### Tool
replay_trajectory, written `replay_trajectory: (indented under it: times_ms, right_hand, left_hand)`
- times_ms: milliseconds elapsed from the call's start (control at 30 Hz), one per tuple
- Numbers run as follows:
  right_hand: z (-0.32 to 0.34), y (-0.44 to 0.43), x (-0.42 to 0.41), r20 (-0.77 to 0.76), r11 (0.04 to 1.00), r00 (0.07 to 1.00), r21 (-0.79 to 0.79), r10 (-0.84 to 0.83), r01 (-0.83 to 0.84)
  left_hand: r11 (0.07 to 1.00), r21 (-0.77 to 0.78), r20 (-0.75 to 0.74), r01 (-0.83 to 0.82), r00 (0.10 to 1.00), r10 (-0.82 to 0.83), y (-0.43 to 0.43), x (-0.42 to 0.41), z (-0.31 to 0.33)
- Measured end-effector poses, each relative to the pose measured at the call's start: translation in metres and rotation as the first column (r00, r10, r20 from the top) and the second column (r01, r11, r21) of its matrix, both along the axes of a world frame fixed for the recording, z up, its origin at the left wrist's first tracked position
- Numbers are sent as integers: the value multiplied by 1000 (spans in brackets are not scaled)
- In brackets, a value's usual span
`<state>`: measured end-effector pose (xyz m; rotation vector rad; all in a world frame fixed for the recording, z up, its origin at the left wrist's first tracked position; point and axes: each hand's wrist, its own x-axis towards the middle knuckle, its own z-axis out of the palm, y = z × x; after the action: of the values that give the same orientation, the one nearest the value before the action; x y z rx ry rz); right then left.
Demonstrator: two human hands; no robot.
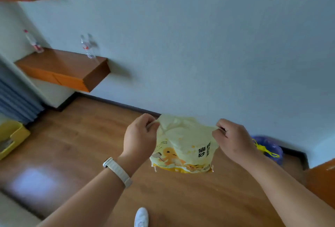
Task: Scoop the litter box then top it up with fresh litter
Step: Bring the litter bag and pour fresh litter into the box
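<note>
Bottom centre of frame: my white shoe (pixel 141 216) on the wood floor (pixel 76 150). Watch strap (pixel 118 171) on my left wrist.

Centre, lower half: I hold the litter bag (pixel 184 147) up in the air between both hands. It is pale yellow, with a duck print and dark characters on the front. My left hand (pixel 139 136) is pinched tight on the bag's top corner at left; my right hand (pixel 233 139) is pinched tight on the top corner at right. The top edge is stretched taut between them. The bag hangs slack and looks light; I cannot tell how much litter is in it.

Step in hand, as I judge it: opening the bag, or spreading its mouth, before topping up. To do it well, pull evenly, keep the bottom lowest, and carry it over the box before tipping.

Right edge, behind my right hand: a blue rubbish bag (pixel 270 147) with a yellow drawstring, near the wall.

Far left edge, well apart from me: the yellow litter box (pixel 17 132), partly cut off. Contents blurred.

Upper left: wooden shelf (pixel 61 67) with plastic bottles (pixel 88 47).
</note>
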<state>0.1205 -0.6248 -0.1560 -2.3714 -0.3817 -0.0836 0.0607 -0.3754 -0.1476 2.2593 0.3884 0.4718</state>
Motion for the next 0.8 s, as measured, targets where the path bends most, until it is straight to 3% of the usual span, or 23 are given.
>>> replay_trajectory:
  times_ms: [200, 800]
  right_hand:
    - [-10, 87, 35, 32, 992, 992, -25, 126, -125]
    - [-28, 393, 86, -18, 951, 956, -99, 292, -292]
  left_hand:
    - [986, -50, 5, -157, 987, 158, 87, -6, -10]
    - [955, -99, -60, -281, 959, 276, 371, 25, -26]
